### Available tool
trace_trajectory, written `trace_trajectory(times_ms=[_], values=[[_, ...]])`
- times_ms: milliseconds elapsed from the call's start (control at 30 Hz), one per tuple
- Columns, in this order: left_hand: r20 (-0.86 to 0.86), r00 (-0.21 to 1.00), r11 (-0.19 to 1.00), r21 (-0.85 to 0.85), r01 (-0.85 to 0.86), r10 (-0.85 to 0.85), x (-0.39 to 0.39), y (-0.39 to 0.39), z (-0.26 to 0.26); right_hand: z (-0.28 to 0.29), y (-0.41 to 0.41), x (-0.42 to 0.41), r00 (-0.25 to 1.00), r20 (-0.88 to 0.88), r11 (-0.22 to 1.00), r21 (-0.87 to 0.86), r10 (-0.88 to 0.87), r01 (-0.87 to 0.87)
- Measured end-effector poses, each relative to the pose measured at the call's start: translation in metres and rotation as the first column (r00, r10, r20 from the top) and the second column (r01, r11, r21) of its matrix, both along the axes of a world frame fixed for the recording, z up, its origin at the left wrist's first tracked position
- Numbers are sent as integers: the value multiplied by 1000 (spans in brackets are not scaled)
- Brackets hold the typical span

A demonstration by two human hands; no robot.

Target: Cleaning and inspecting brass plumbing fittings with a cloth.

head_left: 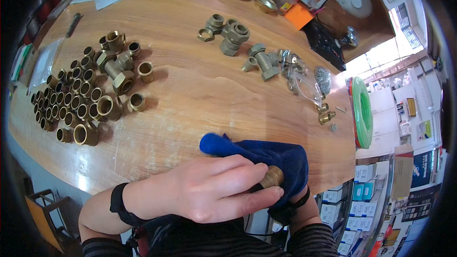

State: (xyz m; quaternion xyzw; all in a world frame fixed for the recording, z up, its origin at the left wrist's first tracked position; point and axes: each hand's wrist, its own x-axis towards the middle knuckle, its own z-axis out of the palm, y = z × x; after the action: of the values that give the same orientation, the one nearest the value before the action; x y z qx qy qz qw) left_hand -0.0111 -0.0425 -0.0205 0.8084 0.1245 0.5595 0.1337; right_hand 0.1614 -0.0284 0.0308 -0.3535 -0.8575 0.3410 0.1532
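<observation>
My left hand (217, 189) grips a threaded brass fitting (274, 177) between thumb and fingers, just in front of my body. A dark blue cloth (271, 151) wraps behind the fitting. My right hand (299, 197) is mostly hidden under this cloth and holds it against the fitting. One rolled end of the cloth (216, 144) sticks out to the left, slightly blurred. Both hands are at the near edge of the wooden table (178, 114).
Many brass fittings (76, 101) stand grouped on the left. Larger brass unions (234, 37) and valve-like fittings (264, 60) lie toward the back right, near a plastic bag (305, 89). A bolt (73, 25) lies far left. Green hose coils (362, 112) stand beyond the right edge.
</observation>
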Motion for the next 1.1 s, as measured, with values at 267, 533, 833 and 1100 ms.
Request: trace_trajectory(times_ms=[267, 533, 833, 1100], values=[[151, 979, 845, -499, 195, -137, -3, 2, 18, -1, 2, -8, 994, 32, 887, 455, -105, 79], [-36, 989, 973, -186, 136, -145, -5, 10, 17, -36, -16, 20, 965, 223, 917, 339, 138, -210], [284, 951, 713, -643, 281, -119, -4, -7, 19, -8, -20, 3, 995, 17, 983, 159, -94, 90], [217, 968, 737, -633, 239, -127, 5, -46, 42, 8, -60, 4, 995, -88, 856, 511, -37, 77]])
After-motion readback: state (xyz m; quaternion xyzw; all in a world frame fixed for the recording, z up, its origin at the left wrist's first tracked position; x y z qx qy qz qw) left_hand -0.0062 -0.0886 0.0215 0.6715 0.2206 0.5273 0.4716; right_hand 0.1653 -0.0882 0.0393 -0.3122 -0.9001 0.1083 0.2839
